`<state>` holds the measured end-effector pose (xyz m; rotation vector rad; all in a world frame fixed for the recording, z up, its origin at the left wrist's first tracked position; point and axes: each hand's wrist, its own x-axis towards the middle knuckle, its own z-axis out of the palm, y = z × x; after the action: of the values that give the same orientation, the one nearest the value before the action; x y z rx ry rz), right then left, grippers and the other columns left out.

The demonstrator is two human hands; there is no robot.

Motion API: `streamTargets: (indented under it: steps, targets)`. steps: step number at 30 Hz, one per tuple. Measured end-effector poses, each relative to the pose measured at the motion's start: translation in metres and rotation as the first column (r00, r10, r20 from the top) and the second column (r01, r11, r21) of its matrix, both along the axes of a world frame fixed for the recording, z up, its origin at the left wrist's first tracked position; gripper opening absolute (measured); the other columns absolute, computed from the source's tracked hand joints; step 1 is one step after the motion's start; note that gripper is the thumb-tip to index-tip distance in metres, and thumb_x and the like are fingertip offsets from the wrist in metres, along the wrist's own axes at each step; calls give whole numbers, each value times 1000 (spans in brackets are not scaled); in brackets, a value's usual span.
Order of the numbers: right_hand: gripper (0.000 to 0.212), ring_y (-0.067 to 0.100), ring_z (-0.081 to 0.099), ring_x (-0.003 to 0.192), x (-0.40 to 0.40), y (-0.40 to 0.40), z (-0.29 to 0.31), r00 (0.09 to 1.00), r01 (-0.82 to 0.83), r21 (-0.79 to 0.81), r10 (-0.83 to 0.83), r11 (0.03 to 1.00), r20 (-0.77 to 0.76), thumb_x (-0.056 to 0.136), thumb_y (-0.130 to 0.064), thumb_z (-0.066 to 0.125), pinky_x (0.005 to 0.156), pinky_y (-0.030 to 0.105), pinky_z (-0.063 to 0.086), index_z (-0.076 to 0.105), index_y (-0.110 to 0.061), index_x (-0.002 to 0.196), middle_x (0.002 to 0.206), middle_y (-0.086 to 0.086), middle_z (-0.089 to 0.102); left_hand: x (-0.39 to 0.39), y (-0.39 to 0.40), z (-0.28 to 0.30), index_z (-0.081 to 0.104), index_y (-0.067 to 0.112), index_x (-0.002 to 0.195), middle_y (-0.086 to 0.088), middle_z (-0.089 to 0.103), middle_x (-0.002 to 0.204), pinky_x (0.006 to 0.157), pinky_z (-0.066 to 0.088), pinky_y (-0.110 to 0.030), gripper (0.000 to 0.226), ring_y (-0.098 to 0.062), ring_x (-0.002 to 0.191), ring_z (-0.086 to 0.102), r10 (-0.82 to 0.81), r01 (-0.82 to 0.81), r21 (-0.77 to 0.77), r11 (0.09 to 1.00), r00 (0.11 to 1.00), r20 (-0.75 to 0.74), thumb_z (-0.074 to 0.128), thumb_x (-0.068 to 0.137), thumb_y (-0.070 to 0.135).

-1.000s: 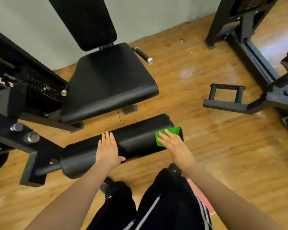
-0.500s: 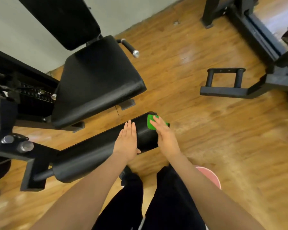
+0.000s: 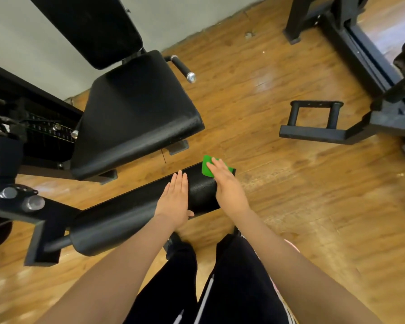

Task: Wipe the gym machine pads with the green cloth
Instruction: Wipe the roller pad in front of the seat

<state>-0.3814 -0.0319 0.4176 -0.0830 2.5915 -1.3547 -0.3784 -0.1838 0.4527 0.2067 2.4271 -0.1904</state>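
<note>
The right hand (image 3: 228, 185) is pressing the green cloth (image 3: 208, 169) flat against the free end of the black roller pad (image 3: 136, 211), fingers extended over the cloth, nothing curled round it. Just beside it, the left hand (image 3: 175, 202) is lying flat and spread on the same pad, fingers straight, thumb hanging over the near edge. Beyond both hands, the seat pad (image 3: 136, 113) is sitting above the wooden floor (image 3: 313, 206).

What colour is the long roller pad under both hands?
Black, with a fine grained texture; the roller pad shows best in the head view.
</note>
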Motion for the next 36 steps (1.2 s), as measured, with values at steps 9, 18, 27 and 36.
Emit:
streamTargets:
  steps: [9, 18, 27, 36]
  targets:
    - [69, 24, 7, 145, 22, -28, -1, 1000, 22, 231, -18, 973, -21, 82, 15, 48, 116, 33, 4, 31, -9, 144, 154, 9, 20, 29, -45, 1, -15, 8, 151, -9, -18, 160, 119, -4, -37, 94, -23, 147, -15, 49, -50, -15, 999, 997, -64, 54, 96, 41]
    - [68, 20, -4, 145, 48, -94, 12, 1000, 17, 396, -24, 918, 11, 89, 5, 42, 114, 31, -6, 17, -15, 149, 157, 3, 7, 64, -122, -4, -16, 7, 150, -11, -18, 160, 119, -4, -39, 89, -24, 147, -16, 66, -66, 4, 998, 990, -121, 46, 99, 46]
    - [68, 17, -3, 145, 78, -251, 15, 1000, 12, 403, -7, 915, -15, 90, 3, 47, 110, 28, -10, 18, -17, 149, 157, 2, 9, 108, -267, -7, -16, 5, 150, -12, -21, 159, 119, -4, -39, 94, -25, 147, -18, 32, -27, 34, 999, 986, -161, 51, 97, 44]
    - [70, 16, -4, 145, 113, -395, 8, 945, -258, 442, 320, 859, -70, 90, 2, 48, 110, 31, -12, 16, -20, 149, 158, -1, 7, 142, -388, -2, -16, 2, 150, -14, -21, 159, 119, -5, -38, 102, -26, 147, -17, 157, -154, 35, 987, 980, -120, 51, 93, 54]
